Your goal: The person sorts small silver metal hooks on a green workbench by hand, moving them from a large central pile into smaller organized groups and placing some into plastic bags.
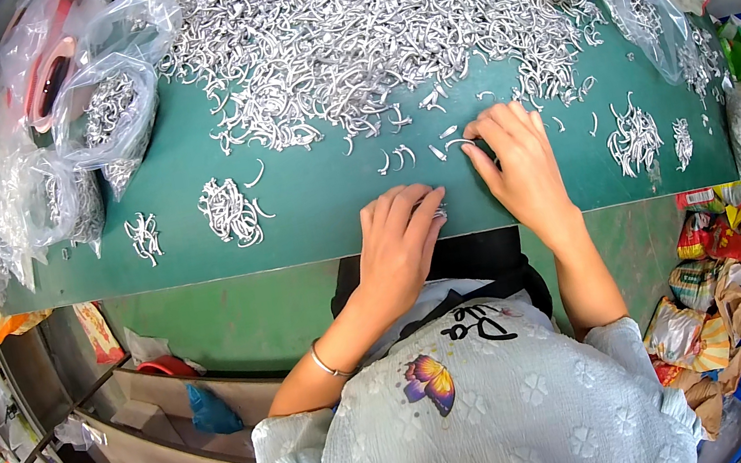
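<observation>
A large heap of small silver-grey curved metal pieces (355, 31) covers the far part of the green table (314, 192). My right hand (517, 161) is over the table in front of the heap, thumb and index finger closing on one curved metal piece (458, 142). Near the front edge my left hand (399, 238) is curled, with a few silver pieces (440, 212) showing by its fingertips; the rest of its grip is hidden. Several loose curved pieces (397, 158) lie between the hands and the heap.
Two small piles (230, 212) (145, 238) lie to the left, and two more piles (635, 137) (682, 143) to the right. Clear plastic bags of pieces (111, 109) stand at the left. Another bag (644, 10) is at the far right. Packages (700, 302) crowd the lower right.
</observation>
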`<state>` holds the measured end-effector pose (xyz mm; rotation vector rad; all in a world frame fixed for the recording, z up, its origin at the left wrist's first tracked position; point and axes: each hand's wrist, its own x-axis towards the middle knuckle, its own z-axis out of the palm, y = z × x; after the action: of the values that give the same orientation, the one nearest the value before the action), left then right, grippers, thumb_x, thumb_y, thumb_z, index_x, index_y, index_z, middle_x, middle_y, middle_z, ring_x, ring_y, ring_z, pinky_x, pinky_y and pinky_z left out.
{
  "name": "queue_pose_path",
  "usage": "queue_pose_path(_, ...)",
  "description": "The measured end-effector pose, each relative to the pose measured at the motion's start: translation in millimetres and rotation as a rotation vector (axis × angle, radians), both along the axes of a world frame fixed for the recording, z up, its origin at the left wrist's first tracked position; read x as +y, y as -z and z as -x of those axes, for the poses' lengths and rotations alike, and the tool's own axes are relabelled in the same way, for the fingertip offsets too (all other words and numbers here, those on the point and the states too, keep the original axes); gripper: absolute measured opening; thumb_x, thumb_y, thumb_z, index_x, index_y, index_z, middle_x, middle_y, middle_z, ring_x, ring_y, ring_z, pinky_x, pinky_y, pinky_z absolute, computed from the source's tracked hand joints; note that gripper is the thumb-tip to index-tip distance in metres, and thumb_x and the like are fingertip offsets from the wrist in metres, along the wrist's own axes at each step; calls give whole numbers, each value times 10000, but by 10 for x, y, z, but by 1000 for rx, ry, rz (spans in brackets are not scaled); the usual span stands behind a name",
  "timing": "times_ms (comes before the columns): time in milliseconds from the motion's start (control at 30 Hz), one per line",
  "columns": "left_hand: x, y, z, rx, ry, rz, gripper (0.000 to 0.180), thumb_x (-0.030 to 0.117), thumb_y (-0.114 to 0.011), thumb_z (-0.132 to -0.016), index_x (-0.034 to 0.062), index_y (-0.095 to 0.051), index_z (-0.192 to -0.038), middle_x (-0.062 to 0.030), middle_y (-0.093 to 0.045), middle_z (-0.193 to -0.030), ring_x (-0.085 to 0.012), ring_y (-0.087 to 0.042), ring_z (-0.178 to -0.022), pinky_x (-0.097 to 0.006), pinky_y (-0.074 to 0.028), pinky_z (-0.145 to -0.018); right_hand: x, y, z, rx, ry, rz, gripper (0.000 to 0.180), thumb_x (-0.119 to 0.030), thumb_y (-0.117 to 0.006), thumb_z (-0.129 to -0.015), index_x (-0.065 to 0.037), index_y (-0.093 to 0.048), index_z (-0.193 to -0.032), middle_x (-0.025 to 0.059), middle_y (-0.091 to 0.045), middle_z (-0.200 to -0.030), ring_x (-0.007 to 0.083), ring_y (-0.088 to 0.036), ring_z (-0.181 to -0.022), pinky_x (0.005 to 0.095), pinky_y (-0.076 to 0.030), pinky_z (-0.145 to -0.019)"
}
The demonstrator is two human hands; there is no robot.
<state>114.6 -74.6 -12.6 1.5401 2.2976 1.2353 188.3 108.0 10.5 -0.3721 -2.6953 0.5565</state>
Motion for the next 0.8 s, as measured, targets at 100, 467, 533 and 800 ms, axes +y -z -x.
queue_pose_path(100,2,-37,4,-39,-52,-13,424,14,-703,-786,13,-582,-1193,-121,-587,-1150,-317,-557,-1042,-391,-411,-882,-86,-106,-84,48,-53,97,211,-78,-705,-790,-22,-609,-970,113,-560,-954,307,-532,-889,406,-419,-784)
queue_pose_path(467,-153,-19,62,-57,-327,-225,347,-135,-548,-822,-19,-589,-1147,-174,-578,-1142,-329,-558,-1066,-393,-446,-935,-500,177,-98,-6,-326,150,351,-169,-756,-728,-53,-607,-1024,81,-535,-1033,261,-543,-891,371,-453,-738)
queue_pose_path(533,-148,-22,52,-56,-323,-208,344,-137,-577,-803,-11,-608,-1122,-165,-573,-1143,-327,-546,-1063,-389,-453,-893,-439,210,-188,13,-285,146,315,-164,-752,-734,-52,-610,-992,80,-540,-1003,260,-551,-870,373,-452,-724)
queue_pose_path(800,-79,-10,-3,-66,-293,-164,309,-121,-622,-784,17,-649,-1060,-151,-559,-1175,-312,-541,-1075,-372,-458,-871,91,265,-903,74,149,-92,244,-118,-779,-756,-58,-638,-947,99,-583,-973,276,-578,-845,382,-440,-705)
